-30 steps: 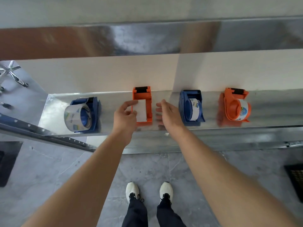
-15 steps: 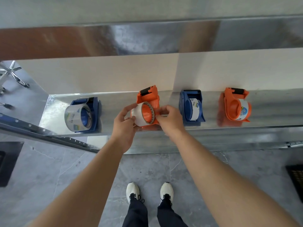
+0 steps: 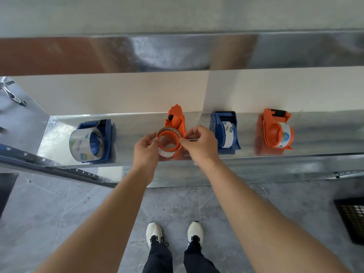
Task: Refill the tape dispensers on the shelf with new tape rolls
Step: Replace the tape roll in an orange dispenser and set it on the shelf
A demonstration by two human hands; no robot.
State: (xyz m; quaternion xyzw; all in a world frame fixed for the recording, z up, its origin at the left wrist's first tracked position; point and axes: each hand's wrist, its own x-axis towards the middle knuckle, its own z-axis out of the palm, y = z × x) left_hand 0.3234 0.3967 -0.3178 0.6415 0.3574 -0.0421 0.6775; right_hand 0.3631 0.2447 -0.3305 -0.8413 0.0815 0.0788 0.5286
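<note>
centre dispenser (image 3: 178,120) and far-right dispenser (image 3: 272,132) showing orange, left dispenser (image 3: 108,131) and inner-right dispenser (image 3: 215,125) showing blue, shelf (image 3: 137,125) gleaming silver, floor (image 3: 236,203) showing grey veined tiles, shoes (image 3: 154,230) showing white

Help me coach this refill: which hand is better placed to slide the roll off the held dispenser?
Left, probably: the left hand grips the roll at its rim, while the right hand pinches the dispenser beside it and can brace.

Row of four on the shelf (image 3: 137,123): the held dispenser (image 3: 177,121) sits between the left hand (image 3: 145,152) and the right hand (image 3: 202,146). The left dispenser (image 3: 106,134) stands well left of the hands. The near-right dispenser (image 3: 215,123) is just beside the right hand, and the far-right dispenser (image 3: 273,131) stands beyond it.
</note>
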